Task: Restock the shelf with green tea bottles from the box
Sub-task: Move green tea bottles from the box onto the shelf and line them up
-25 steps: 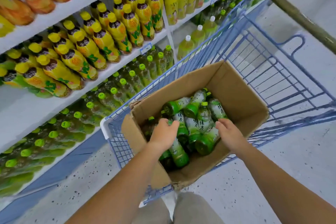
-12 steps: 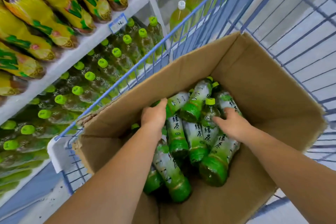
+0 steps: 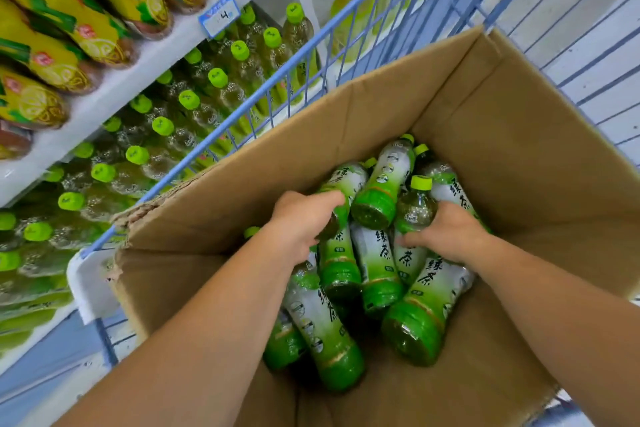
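Several green tea bottles (image 3: 377, 253) lie jumbled in an open cardboard box (image 3: 519, 135) that sits in a blue wire cart. My left hand (image 3: 301, 222) reaches into the box and its fingers curl around a bottle (image 3: 341, 189) lying near the left wall. My right hand (image 3: 446, 232) is also inside the box, fingers wrapped on an upright bottle with a green cap (image 3: 417, 204). On the left, the lower shelf (image 3: 104, 100) holds rows of standing green-capped tea bottles (image 3: 188, 107).
The blue wire cart (image 3: 298, 73) stands between the box and the shelf. Yellow lemon tea bottles (image 3: 69, 31) fill the shelf above, with a price tag (image 3: 220, 14) on its edge. Pale floor shows through the cart bars at the right.
My head has dropped closer to the box, so it fills the view. Both hands went deeper among the bottles and closed on one each.
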